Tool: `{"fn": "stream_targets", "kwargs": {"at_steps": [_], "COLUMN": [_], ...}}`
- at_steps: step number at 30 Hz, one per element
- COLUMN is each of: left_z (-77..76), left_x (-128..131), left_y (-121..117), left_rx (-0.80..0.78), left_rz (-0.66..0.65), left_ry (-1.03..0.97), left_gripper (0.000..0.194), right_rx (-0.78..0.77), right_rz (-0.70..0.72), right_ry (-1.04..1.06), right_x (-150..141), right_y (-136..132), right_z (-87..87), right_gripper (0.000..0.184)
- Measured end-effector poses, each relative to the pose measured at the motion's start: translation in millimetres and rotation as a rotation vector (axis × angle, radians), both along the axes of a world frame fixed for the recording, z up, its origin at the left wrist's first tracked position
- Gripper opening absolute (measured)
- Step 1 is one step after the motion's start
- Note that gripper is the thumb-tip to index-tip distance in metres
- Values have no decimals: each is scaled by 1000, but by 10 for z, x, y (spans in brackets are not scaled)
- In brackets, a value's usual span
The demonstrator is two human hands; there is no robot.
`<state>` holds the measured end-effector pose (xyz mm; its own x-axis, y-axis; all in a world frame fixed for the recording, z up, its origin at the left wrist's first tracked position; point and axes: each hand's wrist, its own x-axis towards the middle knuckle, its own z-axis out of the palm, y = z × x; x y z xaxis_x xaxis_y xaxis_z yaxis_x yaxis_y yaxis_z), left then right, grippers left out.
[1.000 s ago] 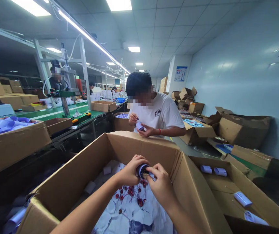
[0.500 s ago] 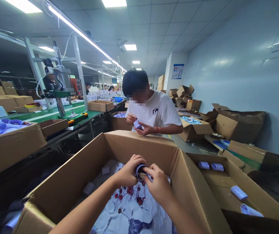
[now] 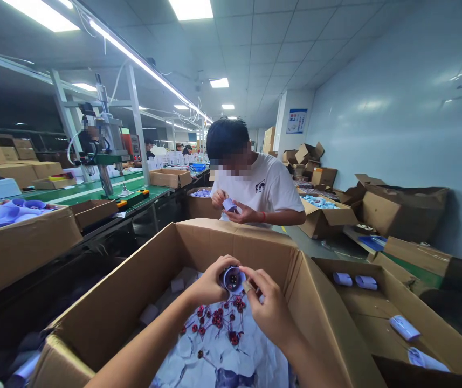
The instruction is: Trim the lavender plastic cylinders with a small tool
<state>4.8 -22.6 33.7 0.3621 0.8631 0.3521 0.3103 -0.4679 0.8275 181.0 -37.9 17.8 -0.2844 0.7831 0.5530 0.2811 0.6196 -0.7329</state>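
Observation:
My left hand (image 3: 213, 281) is wrapped around a short pale-lavender plastic cup (image 3: 228, 281), whose open end faces me. Dark, small parts that I cannot make out show inside it. On the cup's right rim rest the fingertips of my right hand (image 3: 270, 307), one of them in a beige covering. Below both hands, several small round red-and-dark components with thin wires (image 3: 218, 319) lie on crumpled white paper (image 3: 250, 353) in a large cardboard box (image 3: 129, 288).
Across the box, a person in a white T-shirt (image 3: 271, 183) holds a similar cup (image 3: 229, 205). A lower carton (image 3: 356, 307) at right contains several cups. At left, a carton of lavender cups (image 3: 24, 237) stands by a green workbench (image 3: 136, 186) with a press machine (image 3: 109, 134).
My right fingers have come out of the cup's mouth to its right rim. The cup now faces me more, showing its inside. More of the red components are in view.

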Motion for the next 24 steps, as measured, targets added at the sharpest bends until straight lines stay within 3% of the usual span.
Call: {"fn": "stream_targets", "kwargs": {"at_steps": [7, 10, 15, 19, 24], "left_z": [-51, -38, -26, -10, 47], "left_x": [22, 41, 53, 51, 67], "left_y": [4, -13, -52, -61, -90], "left_rx": [-198, -276, -309, -347, -313], "left_rz": [-121, -166, -233, -268, -155], "left_ry": [-277, -346, -360, -478, -387], "left_gripper": [63, 68, 73, 72, 63], "right_rx": [-175, -208, -55, -40, 151], "right_rz": [202, 208, 102, 61, -30], "right_ry": [-27, -56, -65, -63, -52], "right_x": [62, 48, -21, -37, 0], "right_y": [-3, -11, 1, 11, 57], "right_z": [-15, -28, -64, -49, -32], "right_gripper": [62, 69, 56, 51, 49]}}
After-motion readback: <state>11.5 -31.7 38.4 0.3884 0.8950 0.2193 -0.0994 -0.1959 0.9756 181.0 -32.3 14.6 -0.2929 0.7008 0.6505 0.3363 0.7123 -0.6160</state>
